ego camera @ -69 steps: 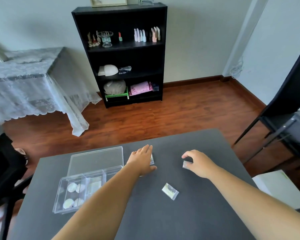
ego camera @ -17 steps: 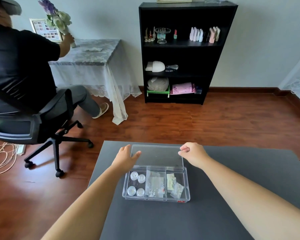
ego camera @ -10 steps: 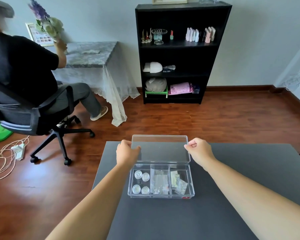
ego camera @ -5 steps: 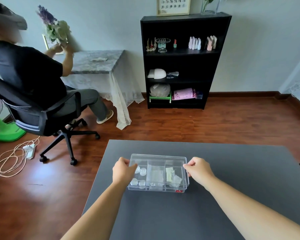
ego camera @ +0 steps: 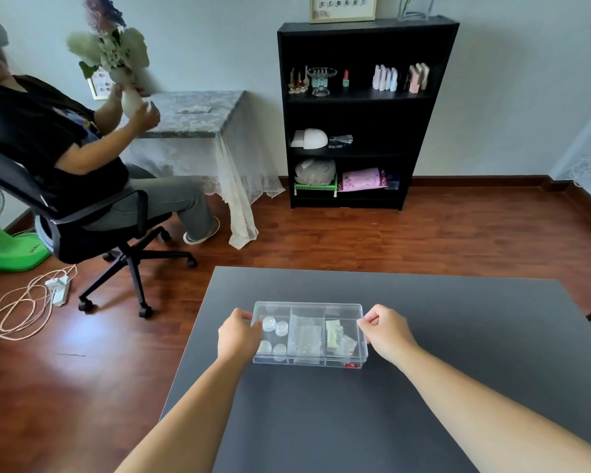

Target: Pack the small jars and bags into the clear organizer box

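Note:
The clear organizer box [ego camera: 309, 360] lies on the dark grey table [ego camera: 355, 421] with its lid down over three compartments. Several small round jars [ego camera: 275, 326] fill the left compartment. Small clear bags [ego camera: 304, 339] lie in the middle one and more bags [ego camera: 336, 336] in the right one. My left hand [ego camera: 236, 337] grips the box's left end, fingers curled on the lid edge. My right hand [ego camera: 388, 332] grips the right end the same way.
A person in a black office chair [ego camera: 82, 230] sits to the left, holding a vase of flowers [ego camera: 113, 52]. A lace-covered side table [ego camera: 198, 131] and a black bookshelf [ego camera: 362, 114] stand by the far wall. Cables [ego camera: 21, 305] lie on the wooden floor.
The lid, lying open behind the box 1.7 s ago, was lifted by both hands and swung down; it now lies shut on the box. The bags loose on the table 6.9 s ago are inside.

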Motion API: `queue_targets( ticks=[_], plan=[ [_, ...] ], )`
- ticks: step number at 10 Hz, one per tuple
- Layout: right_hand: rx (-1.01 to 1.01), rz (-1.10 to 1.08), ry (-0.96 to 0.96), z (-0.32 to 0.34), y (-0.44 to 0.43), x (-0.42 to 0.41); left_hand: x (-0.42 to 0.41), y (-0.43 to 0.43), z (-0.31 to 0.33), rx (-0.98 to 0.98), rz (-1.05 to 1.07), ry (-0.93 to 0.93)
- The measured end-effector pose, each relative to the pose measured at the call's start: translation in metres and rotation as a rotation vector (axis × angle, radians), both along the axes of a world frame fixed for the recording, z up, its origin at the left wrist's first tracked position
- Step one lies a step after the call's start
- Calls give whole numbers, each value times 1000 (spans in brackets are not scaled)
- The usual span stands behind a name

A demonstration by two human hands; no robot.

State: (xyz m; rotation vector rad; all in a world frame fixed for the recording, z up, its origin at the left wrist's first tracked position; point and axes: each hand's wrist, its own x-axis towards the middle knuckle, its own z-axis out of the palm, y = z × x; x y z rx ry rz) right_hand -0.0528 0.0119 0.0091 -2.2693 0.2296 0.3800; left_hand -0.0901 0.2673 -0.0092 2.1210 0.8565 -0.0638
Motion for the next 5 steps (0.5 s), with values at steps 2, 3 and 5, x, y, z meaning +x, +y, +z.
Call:
queue_targets(
  ticks=[2, 3, 5],
  plan=[
    [-3, 45, 55, -4, -5, 2, 3, 7, 1, 14, -35, -28],
    [16, 56, 91, -7, -6, 5, 6, 11, 4, 49, -71, -2],
    [0, 31, 98, -10, -18, 7, 14, -1, 10, 242, -184, 15]
  ],
)
